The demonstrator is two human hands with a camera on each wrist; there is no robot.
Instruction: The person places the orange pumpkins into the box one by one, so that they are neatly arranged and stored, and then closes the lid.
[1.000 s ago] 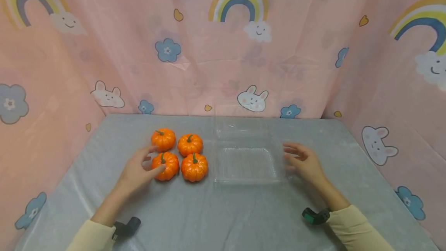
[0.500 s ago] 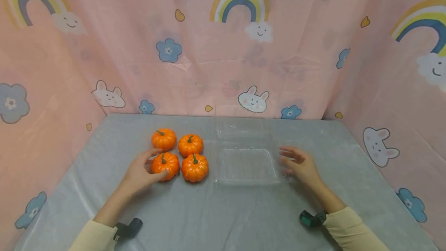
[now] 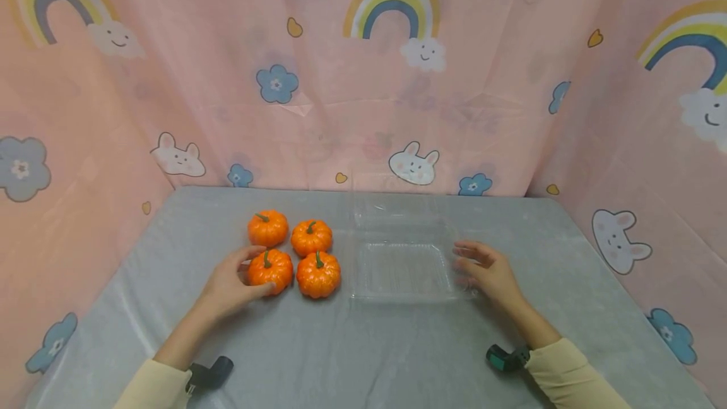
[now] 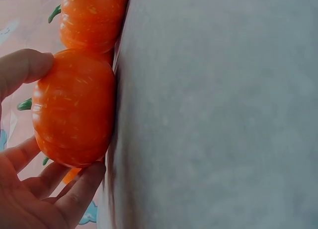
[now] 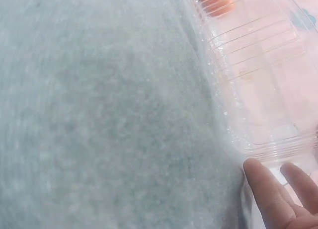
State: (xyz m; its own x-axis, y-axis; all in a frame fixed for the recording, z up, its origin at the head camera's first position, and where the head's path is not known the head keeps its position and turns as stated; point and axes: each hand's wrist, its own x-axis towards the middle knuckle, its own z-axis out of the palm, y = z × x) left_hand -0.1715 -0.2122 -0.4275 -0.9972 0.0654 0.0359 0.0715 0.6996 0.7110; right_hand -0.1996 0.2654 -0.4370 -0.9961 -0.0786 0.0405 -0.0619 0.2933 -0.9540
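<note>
Four-square on the left side of the table sit several small orange pumpkins with green stems. My left hand (image 3: 230,283) holds the near-left pumpkin (image 4: 74,107) where it rests, thumb on one side and fingers on the other. Right behind that one is the far-left pumpkin (image 3: 267,228). To the right lie the far-right pumpkin (image 3: 312,238) and the near-right pumpkin (image 3: 319,275). A clear plastic box (image 3: 404,270) stands with its hinged lid (image 3: 392,204) raised at the back. Fingertips of my right hand (image 3: 491,273) touch the box's right side, fingers fairly straight.
A grey cloth (image 3: 363,352) covers the table. Pink printed curtain (image 3: 341,112) hangs along the back and both sides. Dark wrist cameras sit on both forearms, near the cream sleeves.
My left hand has moved slightly right and closed its thumb and fingers about the near-left pumpkin. My right hand has come left against the box. The pumpkins stay in place.
</note>
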